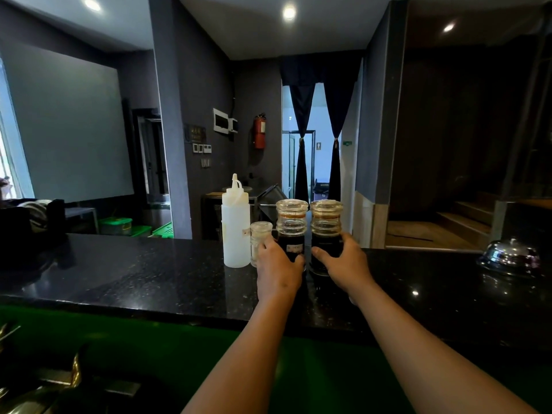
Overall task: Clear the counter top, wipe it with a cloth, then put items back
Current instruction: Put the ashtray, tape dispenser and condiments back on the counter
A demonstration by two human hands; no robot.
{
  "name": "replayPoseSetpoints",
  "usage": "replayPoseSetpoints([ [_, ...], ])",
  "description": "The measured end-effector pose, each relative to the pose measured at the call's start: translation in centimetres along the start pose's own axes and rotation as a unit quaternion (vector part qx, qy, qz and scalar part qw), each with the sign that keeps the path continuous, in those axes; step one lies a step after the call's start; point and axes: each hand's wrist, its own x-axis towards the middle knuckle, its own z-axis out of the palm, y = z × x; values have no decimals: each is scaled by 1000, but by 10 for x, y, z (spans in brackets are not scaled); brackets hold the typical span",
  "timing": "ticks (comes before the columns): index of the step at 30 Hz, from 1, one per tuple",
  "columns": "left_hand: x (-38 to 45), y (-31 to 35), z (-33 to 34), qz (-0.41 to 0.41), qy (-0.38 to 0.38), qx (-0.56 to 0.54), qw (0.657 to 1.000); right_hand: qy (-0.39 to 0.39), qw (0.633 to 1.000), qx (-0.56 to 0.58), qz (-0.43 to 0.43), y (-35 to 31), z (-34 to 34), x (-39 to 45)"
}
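Note:
On the black polished counter top (134,273) stand two ribbed glass jars half full of dark liquid. My left hand (276,273) grips the left jar (291,222) around its lower half. My right hand (343,264) grips the right jar (326,221) the same way. Both jars are upright and seem to rest on the counter. Just left of them a small clear glass shaker (259,234) touches my left hand's fingers. A white plastic squeeze bottle (235,225) stands beside it.
A chrome service bell (509,256) sits at the counter's far right. A dark object (30,222) lies at the far left end. Below the near edge runs a green ledge (149,342), with brass fittings (44,380) at the lower left.

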Motion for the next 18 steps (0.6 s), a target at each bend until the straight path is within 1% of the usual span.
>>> replayPoseSetpoints([
  [3,-4,1,-4,-23,-15,-13,1000,0,1000,-21,22,2,1,-1],
  [6,-13,2,-15,-44,-26,-8,999,7,996,-41,74,2,-1,-7],
  [9,-22,3,-28,-31,-41,-20,999,11,996,-38,75,-1,-9,-20],
  [12,-52,6,-55,10,-93,-44,995,-42,998,-43,35,-18,-25,-57],
  [14,-83,4,-80,46,-116,-95,988,-74,997,-18,-20,-26,-35,-89],
  [15,-100,-1,-94,71,-123,-103,984,-83,995,1,-51,-28,-39,-107],
  [17,-135,-21,-119,118,-138,-67,981,-99,989,14,-109,-25,-45,-145],
  [18,-153,-37,-129,132,-144,-45,980,-113,986,12,-123,-21,-45,-165],
])
